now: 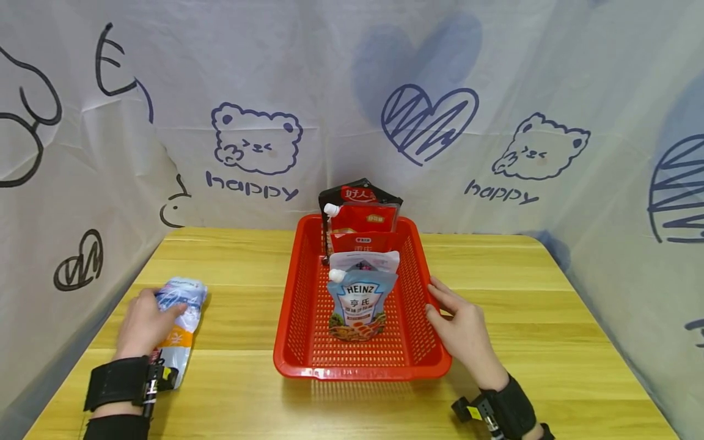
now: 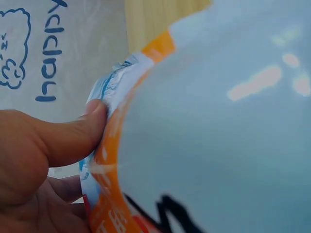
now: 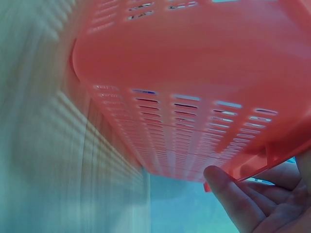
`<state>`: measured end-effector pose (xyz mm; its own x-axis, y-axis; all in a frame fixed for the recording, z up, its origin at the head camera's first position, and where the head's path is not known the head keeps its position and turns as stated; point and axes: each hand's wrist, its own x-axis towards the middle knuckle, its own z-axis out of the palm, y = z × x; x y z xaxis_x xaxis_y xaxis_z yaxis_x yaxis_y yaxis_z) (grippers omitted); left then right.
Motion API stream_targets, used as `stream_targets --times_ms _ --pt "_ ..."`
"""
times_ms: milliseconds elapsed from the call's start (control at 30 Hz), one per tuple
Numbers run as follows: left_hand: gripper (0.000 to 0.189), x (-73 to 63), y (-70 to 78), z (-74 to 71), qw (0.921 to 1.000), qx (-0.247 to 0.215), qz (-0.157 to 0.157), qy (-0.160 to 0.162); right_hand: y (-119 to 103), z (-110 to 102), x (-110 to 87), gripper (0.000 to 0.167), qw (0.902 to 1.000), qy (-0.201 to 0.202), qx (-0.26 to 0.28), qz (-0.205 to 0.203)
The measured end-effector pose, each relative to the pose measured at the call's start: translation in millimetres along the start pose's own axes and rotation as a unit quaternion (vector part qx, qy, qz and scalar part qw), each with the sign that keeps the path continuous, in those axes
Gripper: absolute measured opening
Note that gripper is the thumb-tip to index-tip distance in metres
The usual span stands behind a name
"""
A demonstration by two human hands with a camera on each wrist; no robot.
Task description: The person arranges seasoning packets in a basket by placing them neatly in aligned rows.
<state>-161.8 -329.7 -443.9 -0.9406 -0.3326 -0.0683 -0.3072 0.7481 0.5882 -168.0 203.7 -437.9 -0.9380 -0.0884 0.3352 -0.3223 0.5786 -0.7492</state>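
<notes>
At the left of the table, my left hand grips a white, blue and orange plastic packet. In the left wrist view the thumb presses on the packet's near face, and the other fingers are partly hidden behind it. My right hand holds the right rim of a red plastic basket, its thumb on the outside and its fingers over the edge. Inside the basket, a light blue Heinz pouch with a white cap stands at the front of a row of pouches.
Behind the Heinz pouch stand a pale pouch, red pouches and a black packet at the back. The wooden table meets a white cloth with drawings behind and at the sides.
</notes>
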Motion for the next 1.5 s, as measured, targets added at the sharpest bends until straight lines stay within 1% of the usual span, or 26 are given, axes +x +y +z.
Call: stream_targets --times_ms 167,333,500,700,900,1000,1100,1200,1300,1367,1500 --pt "0.075 -2.7 11.7 7.1 0.9991 -0.038 0.014 -0.01 0 -1 0.6 0.044 1.0 -0.005 0.0 0.002" --pt "0.077 -8.7 29.2 9.4 0.9965 -0.077 0.027 -0.018 -1 -1 0.7 0.044 0.9999 -0.01 0.002 0.005" --pt "0.075 -17.2 52.2 6.6 0.9931 -0.101 0.061 -0.003 -2 -1 0.9 0.044 0.9999 -0.009 0.002 0.004" --pt "0.073 -32.1 85.7 -0.3 0.9869 -0.12 0.105 0.022 -3 -2 0.4 0.044 1.0 -0.008 0.001 0.003" --pt "0.069 -48.0 117.8 -5.8 0.9783 -0.147 0.141 0.041 -2 -2 0.0 0.044 1.0 -0.005 0.0 -0.003" --pt "0.065 -55.9 131.7 -6.2 0.9732 -0.161 0.157 0.047 -2 -3 0.5 0.044 0.9999 -0.008 -0.003 -0.007" --pt "0.062 -63.9 143.6 -4.0 0.9687 -0.175 0.17 0.043 -2 -6 2.0 0.044 0.9995 -0.026 -0.006 -0.019" --pt "0.059 -71.4 152.5 -0.2 0.9642 -0.185 0.186 0.038 -4 -12 4.9 0.045 0.9985 -0.051 0.001 -0.019" --pt "0.056 -77.6 160.3 4.6 0.96 -0.19 0.203 0.03 -12 -20 7.2 0.048 0.9982 -0.06 0.006 -0.008" --pt "0.054 -81.0 165.3 7.4 0.9563 -0.193 0.218 0.027 -19 -25 7.3 0.048 0.9987 -0.05 0.002 -0.006" --pt "0.05 -87.6 175.8 11.6 0.9492 -0.197 0.244 0.027 -37 -32 7.7 0.046 0.9992 -0.029 -0.011 -0.026"
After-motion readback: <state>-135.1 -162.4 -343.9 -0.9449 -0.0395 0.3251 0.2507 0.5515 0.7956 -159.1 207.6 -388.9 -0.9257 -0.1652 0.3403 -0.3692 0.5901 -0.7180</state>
